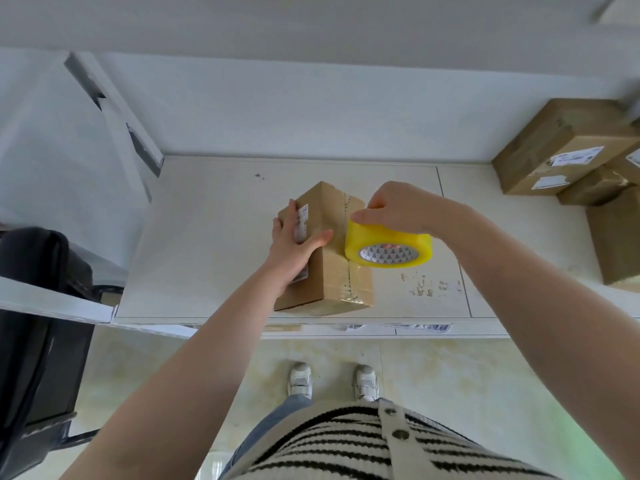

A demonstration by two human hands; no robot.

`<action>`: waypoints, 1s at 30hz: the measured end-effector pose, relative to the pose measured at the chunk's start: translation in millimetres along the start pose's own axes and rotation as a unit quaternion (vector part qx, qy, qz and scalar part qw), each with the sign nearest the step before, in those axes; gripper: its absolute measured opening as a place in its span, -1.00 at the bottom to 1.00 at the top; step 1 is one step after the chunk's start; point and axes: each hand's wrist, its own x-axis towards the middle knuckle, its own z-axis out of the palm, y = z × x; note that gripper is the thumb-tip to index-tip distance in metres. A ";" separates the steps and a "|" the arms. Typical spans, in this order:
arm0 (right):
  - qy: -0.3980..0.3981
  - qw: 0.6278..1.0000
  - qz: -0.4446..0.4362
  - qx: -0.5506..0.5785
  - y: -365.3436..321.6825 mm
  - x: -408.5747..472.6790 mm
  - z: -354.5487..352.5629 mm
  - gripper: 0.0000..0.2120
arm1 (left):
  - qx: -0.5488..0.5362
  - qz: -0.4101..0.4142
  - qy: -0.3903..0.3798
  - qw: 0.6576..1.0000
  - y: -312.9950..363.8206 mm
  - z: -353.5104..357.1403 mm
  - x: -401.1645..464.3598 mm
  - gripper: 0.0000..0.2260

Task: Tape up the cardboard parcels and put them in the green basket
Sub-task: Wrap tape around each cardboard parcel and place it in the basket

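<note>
A brown cardboard parcel (329,275) with a white label lies on the white table (207,244), near its front edge. My left hand (294,245) lies flat on the parcel's left top face, fingers spread, covering part of the label. My right hand (398,206) grips a yellow roll of tape (389,245) from above. The roll sits against the parcel's right top edge, and clear tape runs down that edge toward me. No green basket is in view.
Several more cardboard parcels (554,150) are stacked at the table's far right against the wall. A black chair (38,306) stands to the left of the table. My feet stand on a pale floor (450,375) below the table's front edge.
</note>
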 end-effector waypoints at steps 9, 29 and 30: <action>0.014 0.998 -0.007 -0.067 -10.6 -1.3 -7.9 -0.46 | -0.118 -0.020 -0.091 0.989 -1.6 25.2 0.4 0.10; 0.018 0.991 0.025 -0.130 11.3 -7.3 -0.4 -0.46 | -0.215 -0.036 -0.059 0.974 -16.6 10.3 -9.6 -0.37; 0.020 0.992 0.030 -0.121 14.5 -7.2 0.5 -0.45 | -0.213 -0.035 -0.057 0.975 -15.1 11.5 -10.0 -0.37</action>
